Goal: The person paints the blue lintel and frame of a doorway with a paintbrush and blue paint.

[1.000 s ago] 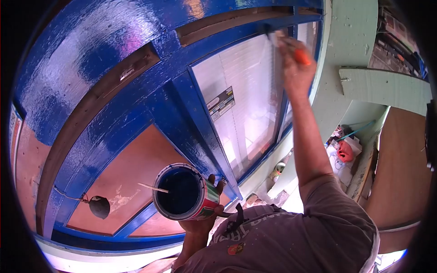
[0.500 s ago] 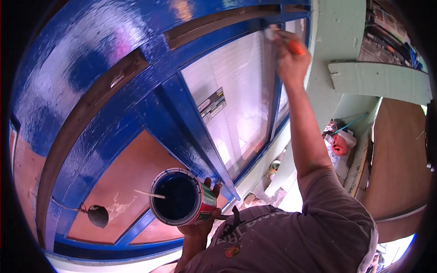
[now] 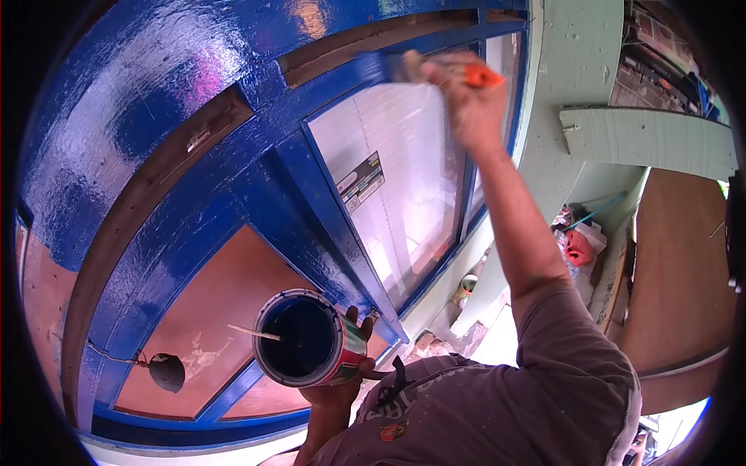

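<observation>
My left hand [image 3: 348, 380] is wrapped round a paint can [image 3: 350, 342] at the lower middle, its open top facing me. Dark blue paint [image 3: 299, 349] is inside, and a thin pale stick [image 3: 252, 332] leans over the rim. At the upper middle my right hand [image 3: 470, 105] grips a paintbrush [image 3: 416, 67] with an orange handle end. Its blurred bristles lie at the blue frame above the glass pane [image 3: 396, 155]; whether they touch it cannot be made out. A sticker [image 3: 360, 181] is on the glass.
Blue-painted woodwork [image 3: 249, 155] with unpainted brown panels [image 3: 206, 311] spans the left. A dark rounded object [image 3: 166, 372] hangs by a wire at lower left. A small can [image 3: 467, 287], a red item [image 3: 577, 248] and a brown board [image 3: 676, 272] are on the right.
My right hand and the brush have moved left and slightly down, from the upper right corner of the pane along its top edge. My left hand and the can have barely moved.
</observation>
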Demonstrator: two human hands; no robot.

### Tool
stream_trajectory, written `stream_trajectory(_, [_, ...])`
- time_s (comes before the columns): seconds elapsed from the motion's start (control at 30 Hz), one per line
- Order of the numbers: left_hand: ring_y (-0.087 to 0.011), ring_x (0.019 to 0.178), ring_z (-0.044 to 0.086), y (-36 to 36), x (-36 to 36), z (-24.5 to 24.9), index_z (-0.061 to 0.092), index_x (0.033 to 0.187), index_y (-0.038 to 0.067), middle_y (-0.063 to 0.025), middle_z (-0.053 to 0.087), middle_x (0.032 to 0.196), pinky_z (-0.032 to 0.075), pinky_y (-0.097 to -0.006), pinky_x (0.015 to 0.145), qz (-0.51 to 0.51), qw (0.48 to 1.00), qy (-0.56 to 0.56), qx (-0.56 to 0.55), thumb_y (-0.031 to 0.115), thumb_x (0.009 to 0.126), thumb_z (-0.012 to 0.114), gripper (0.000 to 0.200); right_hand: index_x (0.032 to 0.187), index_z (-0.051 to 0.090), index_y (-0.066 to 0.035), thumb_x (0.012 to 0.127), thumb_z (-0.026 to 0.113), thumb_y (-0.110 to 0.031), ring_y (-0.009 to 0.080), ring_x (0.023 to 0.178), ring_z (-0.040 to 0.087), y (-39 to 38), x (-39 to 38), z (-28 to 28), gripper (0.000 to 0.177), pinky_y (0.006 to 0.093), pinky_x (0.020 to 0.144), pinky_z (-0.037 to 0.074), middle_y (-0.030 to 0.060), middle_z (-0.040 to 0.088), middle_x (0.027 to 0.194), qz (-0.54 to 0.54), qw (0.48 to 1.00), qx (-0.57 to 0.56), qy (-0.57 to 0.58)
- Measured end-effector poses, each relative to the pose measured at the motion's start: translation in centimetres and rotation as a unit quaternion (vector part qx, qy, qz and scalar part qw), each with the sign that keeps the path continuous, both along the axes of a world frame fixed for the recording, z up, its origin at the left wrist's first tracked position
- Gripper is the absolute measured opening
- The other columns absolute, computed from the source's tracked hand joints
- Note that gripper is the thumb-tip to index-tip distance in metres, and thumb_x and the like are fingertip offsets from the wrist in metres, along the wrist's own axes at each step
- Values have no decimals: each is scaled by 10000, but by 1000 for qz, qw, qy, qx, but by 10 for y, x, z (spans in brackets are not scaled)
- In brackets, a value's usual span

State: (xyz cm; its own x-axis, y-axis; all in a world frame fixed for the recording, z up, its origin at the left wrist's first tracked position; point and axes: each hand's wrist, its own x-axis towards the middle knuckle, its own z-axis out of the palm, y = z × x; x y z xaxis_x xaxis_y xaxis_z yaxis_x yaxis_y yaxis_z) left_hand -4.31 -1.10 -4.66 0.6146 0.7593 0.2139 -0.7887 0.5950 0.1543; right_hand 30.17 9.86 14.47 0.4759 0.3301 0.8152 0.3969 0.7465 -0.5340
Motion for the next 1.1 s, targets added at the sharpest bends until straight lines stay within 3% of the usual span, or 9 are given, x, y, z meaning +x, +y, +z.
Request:
stream_trajectory(0.13, [-444, 1499, 315, 0, -3, -2, 416, 1550, 191, -218, 394, 1589, 588, -592, 892, -4, 1000, -2, 2, 700, 872, 686, 889, 964, 720, 1, 908, 810, -117, 68, 720, 644, 19, 60, 10, 159, 242, 682, 515, 42, 745, 786, -109, 989, 87, 58])
stream_trajectory(0.23, [-431, 1505, 304, 0, -4, -1, 431, 1544, 227, -220, 368, 1593, 593, -591, 890, -12, 1000, -7, -14, 654, 872, 716, 846, 966, 710, 13, 893, 819, -169, 125, 678, 654, 18, 83, 19, 224, 289, 682, 527, 60, 734, 753, -187, 975, 116, 28])
stream_trajectory(0.33, [-428, 1503, 304, -1, -6, 0, 438, 1541, 241, -222, 357, 1594, 599, -593, 882, -8, 999, -3, -32, 637, 881, 717, 818, 1100, 739, 25, 901, 820, -215, 114, 792, 692, 28, 94, 21, 322, 244, 784, 537, 62, 766, 875, -368, 924, 85, -62])
stream_trajectory(0.43, [-430, 1501, 306, -1, -6, -1, 436, 1541, 237, -225, 361, 1590, 601, -594, 872, 1, 1000, 5, -29, 648, 883, 707, 822, 1045, 757, 2, 907, 812, -271, 106, 771, 686, 32, 98, 31, 311, 250, 775, 536, 57, 757, 847, -406, 912, -8, -55])
stream_trajectory(0.53, [-428, 1502, 301, 2, -8, -4, 436, 1541, 232, -227, 367, 1586, 604, -592, 870, 11, 1000, 20, -21, 658, 881, 701, 829, 899, 715, -22, 883, 820, -288, 223, 663, 652, 50, 109, 35, 287, 356, 716, 537, 94, 717, 724, -349, 937, 21, -23])
stream_trajectory(0.73, [-436, 1510, 285, 3, -9, -8, 402, 1554, 209, -217, 401, 1580, 590, -590, 867, 14, 999, 8, -35, 677, 897, 665, 848, 853, 719, -18, 894, 818, -264, 91, 629, 607, 62, 97, 33, 268, 284, 607, 500, 36, 699, 699, -176, 984, 11, 29])
stream_trajectory(0.83, [-441, 1516, 275, 1, -9, -4, 390, 1558, 201, -213, 415, 1579, 583, -584, 863, 15, 999, 14, -33, 686, 912, 639, 846, 928, 709, 42, 926, 788, -150, 176, 726, 747, 47, 70, 38, 207, 300, 700, 632, 109, 748, 817, -102, 994, 19, 36])
stream_trajectory(0.97, [-434, 1514, 279, 2, -8, -4, 391, 1561, 204, -218, 403, 1585, 583, -577, 859, 10, 999, 17, -31, 677, 915, 641, 839, 940, 706, 54, 910, 803, -153, 192, 732, 755, 31, 16, 39, 231, 306, 681, 633, 120, 748, 823, -45, 999, 30, 3])
stream_trajectory(1.1, [-415, 1496, 303, 6, -7, -13, 404, 1556, 224, -225, 366, 1591, 590, -570, 871, 1, 1000, 11, -28, 653, 879, 706, 856, 840, 718, -1, 891, 812, -195, 81, 614, 614, 5, -53, 33, 221, 275, 598, 513, 44, 694, 664, -25, 999, 30, 0])
